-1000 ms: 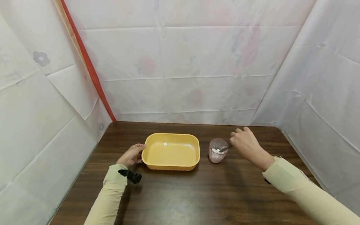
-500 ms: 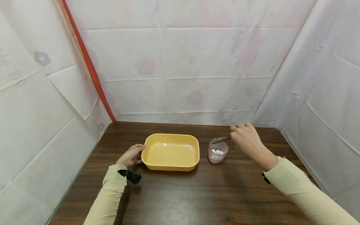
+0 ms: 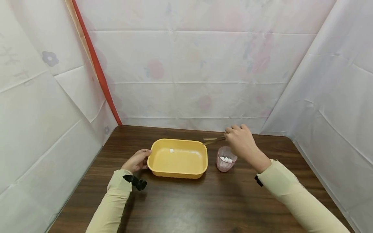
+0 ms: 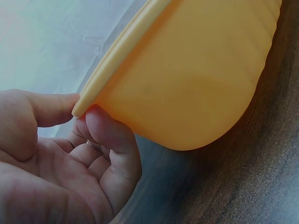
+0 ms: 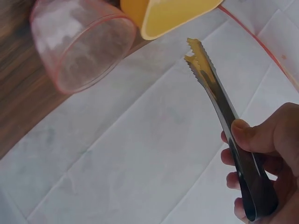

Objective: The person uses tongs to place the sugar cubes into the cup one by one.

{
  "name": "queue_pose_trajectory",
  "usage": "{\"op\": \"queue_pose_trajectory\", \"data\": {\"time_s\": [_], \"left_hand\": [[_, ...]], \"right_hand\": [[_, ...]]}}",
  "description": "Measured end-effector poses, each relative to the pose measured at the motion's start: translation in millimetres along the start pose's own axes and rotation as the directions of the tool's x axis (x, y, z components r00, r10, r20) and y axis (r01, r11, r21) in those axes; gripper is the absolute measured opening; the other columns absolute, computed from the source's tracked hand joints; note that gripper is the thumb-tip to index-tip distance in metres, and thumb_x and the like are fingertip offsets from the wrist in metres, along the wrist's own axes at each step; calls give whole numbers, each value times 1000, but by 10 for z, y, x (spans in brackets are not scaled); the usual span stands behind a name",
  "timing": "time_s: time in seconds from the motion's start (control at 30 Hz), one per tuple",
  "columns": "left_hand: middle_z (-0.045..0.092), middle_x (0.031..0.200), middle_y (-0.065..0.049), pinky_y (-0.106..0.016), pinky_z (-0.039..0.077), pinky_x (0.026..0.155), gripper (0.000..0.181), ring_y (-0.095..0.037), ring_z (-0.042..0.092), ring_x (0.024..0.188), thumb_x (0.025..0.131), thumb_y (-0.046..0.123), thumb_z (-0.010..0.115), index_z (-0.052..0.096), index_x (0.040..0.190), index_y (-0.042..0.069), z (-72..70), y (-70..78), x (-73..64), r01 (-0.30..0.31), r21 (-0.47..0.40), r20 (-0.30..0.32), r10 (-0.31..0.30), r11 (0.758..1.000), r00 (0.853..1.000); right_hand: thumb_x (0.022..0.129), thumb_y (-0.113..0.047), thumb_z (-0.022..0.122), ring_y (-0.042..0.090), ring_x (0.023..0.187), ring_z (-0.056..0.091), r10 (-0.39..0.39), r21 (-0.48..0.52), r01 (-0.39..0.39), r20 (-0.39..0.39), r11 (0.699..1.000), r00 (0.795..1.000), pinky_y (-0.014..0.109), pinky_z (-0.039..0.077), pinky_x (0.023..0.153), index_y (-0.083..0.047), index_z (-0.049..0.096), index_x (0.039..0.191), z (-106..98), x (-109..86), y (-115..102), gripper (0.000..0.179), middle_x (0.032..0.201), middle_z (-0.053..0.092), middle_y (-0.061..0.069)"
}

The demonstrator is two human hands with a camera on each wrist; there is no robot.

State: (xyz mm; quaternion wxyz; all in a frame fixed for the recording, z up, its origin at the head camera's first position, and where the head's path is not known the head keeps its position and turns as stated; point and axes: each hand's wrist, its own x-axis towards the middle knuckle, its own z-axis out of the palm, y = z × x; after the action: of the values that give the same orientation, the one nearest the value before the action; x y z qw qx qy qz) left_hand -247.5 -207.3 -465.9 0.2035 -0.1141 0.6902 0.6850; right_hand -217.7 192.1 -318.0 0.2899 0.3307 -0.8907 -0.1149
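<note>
My left hand (image 3: 137, 160) pinches the rim of a yellow plastic tray (image 3: 177, 175) at its left end, thumb on top and fingers beneath, as the left wrist view shows. One small white cube (image 3: 171, 150) lies in the tray. My right hand (image 3: 242, 145) holds metal serrated tongs (image 5: 231, 126), thumb pressing one arm. The tongs' tips hover by the tray's far right corner; whether anything sits between them I cannot tell. Below and left of the right hand stands a clear pinkish glass (image 3: 222, 165) with several white cubes (image 3: 226, 159) inside.
Everything stands on a dark brown wooden table (image 3: 186, 204). White patterned sheets (image 3: 189, 74) hang close behind its far edge and along both sides. A red strip (image 3: 96, 61) runs down the back left corner.
The tongs have come up out of the glass and moved left, to the tray's far right corner, carried by my right hand. My left hand keeps its grip on the tray.
</note>
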Motion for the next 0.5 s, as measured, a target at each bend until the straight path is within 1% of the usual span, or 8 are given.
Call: {"op": "queue_pose_trajectory", "data": {"time_s": [0.17,0.33,0.43,0.5], "left_hand": [[54,93,-10,-26,49,56,40,-14,57,66,103,24,43,35,129,-5,0,-2,-4,-3,10,-7,4,1000,1000],[55,95,-12,-25,49,55,40,-14,57,67,103,24,43,35,129,-5,-2,-1,3,-2,8,-11,2,1000,1000],[55,95,-11,-25,49,56,40,-13,57,67,103,25,43,35,129,-5,6,2,-3,0,4,-6,0,1000,1000],[54,96,-12,-25,49,56,40,-14,58,67,103,24,43,35,129,-5,11,2,-6,2,1,-5,-2,1000,1000]], "right_hand": [[73,-9,80,22,65,51,5,25,-6,28,1000,1000,33,32,54,-11,67,71,63,167,-110,13,70,54,1],[75,-12,78,22,70,54,-14,56,11,65,998,998,35,39,59,-11,72,78,186,303,-253,7,76,59,0],[78,-14,77,21,69,54,-39,65,34,75,997,996,34,39,58,-13,73,80,274,361,-354,5,79,61,0],[76,-12,77,20,68,53,-54,75,49,76,996,996,33,37,58,-13,74,81,331,394,-420,6,81,62,0]]}}
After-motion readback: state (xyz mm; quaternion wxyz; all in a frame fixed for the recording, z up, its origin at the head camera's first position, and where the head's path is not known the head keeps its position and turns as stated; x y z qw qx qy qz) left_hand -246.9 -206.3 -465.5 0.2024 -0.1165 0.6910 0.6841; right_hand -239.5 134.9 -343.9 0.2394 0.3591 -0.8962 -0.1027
